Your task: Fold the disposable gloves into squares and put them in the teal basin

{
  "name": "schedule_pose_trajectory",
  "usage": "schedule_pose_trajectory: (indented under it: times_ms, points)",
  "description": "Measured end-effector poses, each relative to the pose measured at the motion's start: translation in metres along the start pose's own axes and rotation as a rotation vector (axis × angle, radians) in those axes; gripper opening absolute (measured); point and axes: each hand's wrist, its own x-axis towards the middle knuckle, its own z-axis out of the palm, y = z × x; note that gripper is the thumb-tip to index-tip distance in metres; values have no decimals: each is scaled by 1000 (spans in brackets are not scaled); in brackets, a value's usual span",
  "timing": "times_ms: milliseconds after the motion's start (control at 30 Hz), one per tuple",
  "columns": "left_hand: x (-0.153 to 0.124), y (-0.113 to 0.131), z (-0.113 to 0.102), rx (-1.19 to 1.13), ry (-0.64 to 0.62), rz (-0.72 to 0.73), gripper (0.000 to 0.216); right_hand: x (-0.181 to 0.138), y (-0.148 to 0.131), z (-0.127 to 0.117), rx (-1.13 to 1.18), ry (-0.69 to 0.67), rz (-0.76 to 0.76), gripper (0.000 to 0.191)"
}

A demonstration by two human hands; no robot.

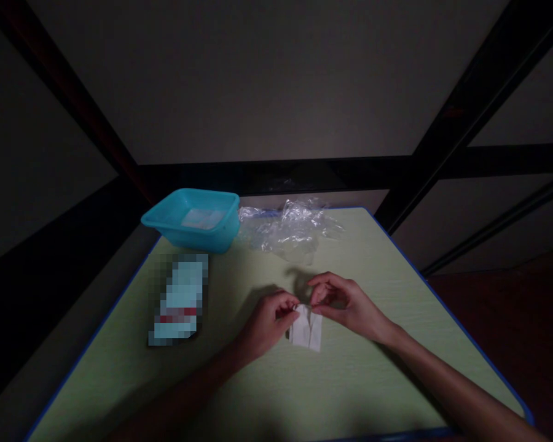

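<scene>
A small white piece [306,331], with a slit or fold down its front, is held upright in the middle of the tabletop [378,393], slightly nearer the right edge than the left. The left hand [270,322] has its fingers clamped on the top left corner of the piece, thumb in front, wrist low. The right hand [345,304] reaches in from the right edge, thumb at the piece's top right, forefinger arched above and apart; whether another finger closes behind I cannot tell. Near the left edge lies a pale packet [184,291] with a red band, its lettering pixelated beyond reading. A blue tub [193,236] with white contents sits at the far left corner, beside clear plastic [295,227] crumpled along the far edge.
</scene>
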Motion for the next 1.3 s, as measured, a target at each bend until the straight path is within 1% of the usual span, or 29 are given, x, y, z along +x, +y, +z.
schedule_pose_trajectory:
  times_ms: [100,167,267,333,433,567,700,800,867,1067,1233,1300]
  points:
    - [-1,-1,1,51,29,20,16,0,5,2,-70,-13,2,26]
    - [-3,-2,2,126,53,54,22,1,7,2,-128,-46,13,23]
    - [-7,-1,2,256,77,161,27,2,7,2,-269,-87,22,18]
    - [-10,1,2,340,64,264,27,2,7,2,-360,-92,16,20]
    - [-14,5,1,465,-30,411,22,4,8,2,-420,-77,11,21]
    - [-16,9,-1,573,-176,518,20,3,13,2,-401,-60,18,20]
    - [-17,13,-2,673,-214,580,24,2,16,3,-380,-45,-3,19]
    - [-17,13,-3,778,-285,665,28,2,17,4,-381,-40,-2,20]
    - [-16,12,-5,816,-317,689,27,3,16,3,-379,-36,5,22]
    - [-20,9,-11,933,-351,738,28,5,18,-1,-359,-44,13,24]
    - [-26,7,-3,931,-307,652,31,6,21,-6,-203,-74,44,19]
    - [-26,6,3,955,-254,645,23,6,20,-7,-217,-61,25,17]
